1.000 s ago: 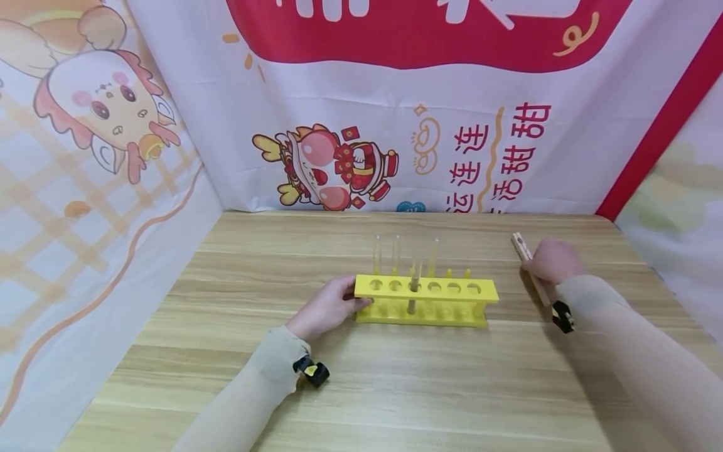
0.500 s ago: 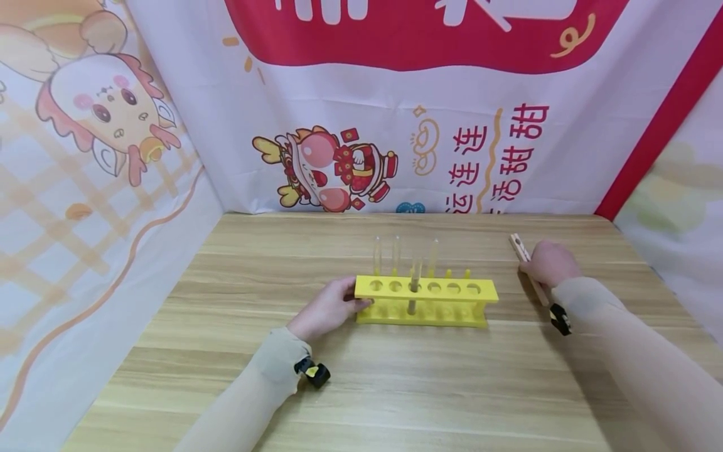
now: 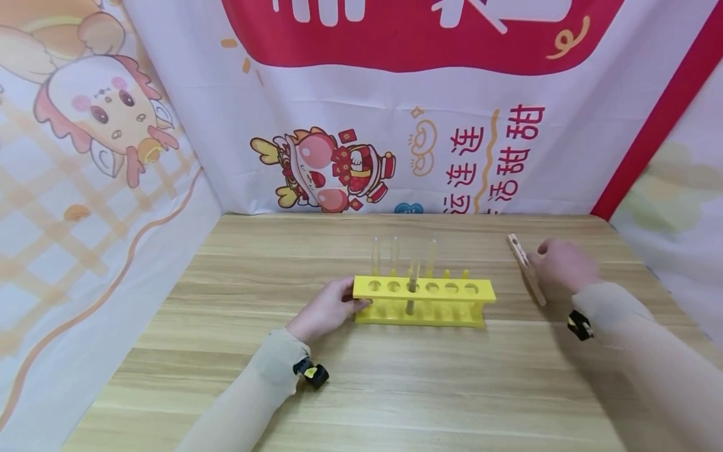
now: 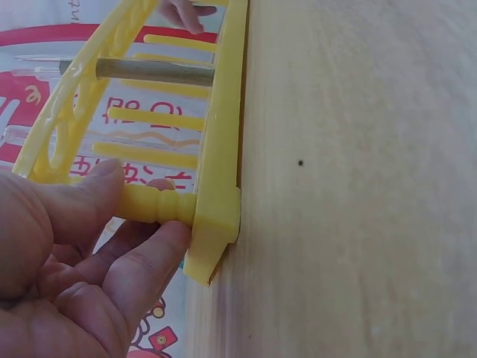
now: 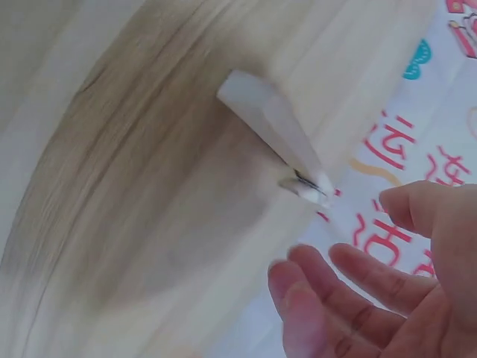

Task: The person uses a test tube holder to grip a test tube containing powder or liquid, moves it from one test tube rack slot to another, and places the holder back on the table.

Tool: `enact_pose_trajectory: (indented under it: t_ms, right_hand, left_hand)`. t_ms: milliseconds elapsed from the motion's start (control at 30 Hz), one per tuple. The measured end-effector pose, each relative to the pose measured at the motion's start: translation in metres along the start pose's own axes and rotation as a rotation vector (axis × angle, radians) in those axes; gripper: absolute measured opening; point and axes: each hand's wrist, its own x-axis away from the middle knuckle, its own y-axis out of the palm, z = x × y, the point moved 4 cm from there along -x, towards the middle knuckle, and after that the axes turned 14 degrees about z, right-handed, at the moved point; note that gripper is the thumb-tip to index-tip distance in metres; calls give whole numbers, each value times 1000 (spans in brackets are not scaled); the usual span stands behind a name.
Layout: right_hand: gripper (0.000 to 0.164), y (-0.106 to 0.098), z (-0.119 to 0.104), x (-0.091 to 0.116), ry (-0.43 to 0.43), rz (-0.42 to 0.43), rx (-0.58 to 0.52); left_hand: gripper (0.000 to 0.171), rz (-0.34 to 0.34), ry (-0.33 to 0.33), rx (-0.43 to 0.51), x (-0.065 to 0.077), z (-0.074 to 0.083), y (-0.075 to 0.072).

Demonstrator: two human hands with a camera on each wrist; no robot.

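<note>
A yellow test tube rack (image 3: 423, 289) stands upright on the table in the head view. My left hand (image 3: 324, 309) grips its left end; in the left wrist view, thumb and fingers close round the rack's end post (image 4: 153, 203). One test tube with a grey filling (image 3: 411, 306) stands in a hole of the rack. Several clear tubes (image 3: 376, 256) rise at its back row. To the right lies a wooden test tube holder (image 3: 521, 258). My right hand (image 3: 567, 265) is just beside it, fingers apart and holding nothing; the right wrist view shows a gap between fingers and holder (image 5: 272, 123).
The wood-grain table (image 3: 440, 389) extends in front of the rack. Printed cloth walls (image 3: 214, 125) stand along its back and sides. Short yellow pegs (image 3: 465, 274) stick up behind the rack's right half.
My right hand has let go of the wooden test tube holder and drawn off to the right. The holder stays on the table. My left hand keeps its grip on the rack.
</note>
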Motion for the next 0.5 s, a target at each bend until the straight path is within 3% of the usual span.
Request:
enact_pose_trajectory:
  t_ms: [300,500]
  right_hand:
    - [89,-17,-4,24,-142,81,-60]
    - [80,-20,-3,45,-225,139,-93]
  left_hand:
    - [33,-7,-2,9,3,-9,-3]
    - [68,2,-60,45,10,-8,-12]
